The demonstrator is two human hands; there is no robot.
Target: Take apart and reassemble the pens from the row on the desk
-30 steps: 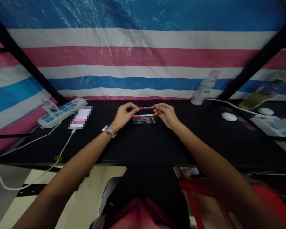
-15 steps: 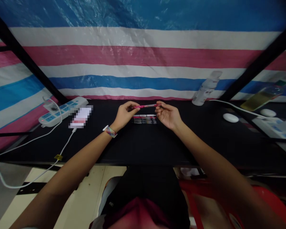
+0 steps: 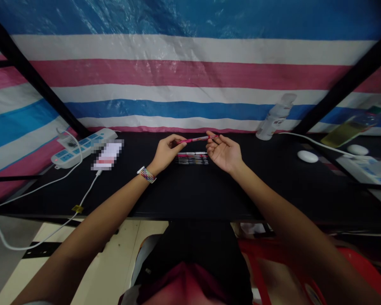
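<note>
A slim pen (image 3: 198,139) with pink ends and a pale middle is held level above the desk. My left hand (image 3: 168,153) pinches its left end between thumb and fingers. At the pen's right end, my right hand (image 3: 225,153) has its thumb and index finger closed on the pink tip, the other fingers loosely curled with the palm up. Just below the held pen, several pens (image 3: 193,158) lie side by side in a row on the black desk (image 3: 190,190). Among them are a white one and a pink one nearest the back; the rest look clear and dark.
On the left are a white power strip (image 3: 82,148), a phone (image 3: 108,155) and its white cable. A clear bottle (image 3: 275,117), a white rounded object (image 3: 307,156) and a bottle of yellowish liquid (image 3: 349,129) are on the right. Striped sheeting (image 3: 190,74) hangs behind.
My right hand has shifted slightly right, its index finger straighter along the pen's end. The pen's right end has moved a little right and up. My left hand has barely moved.
</note>
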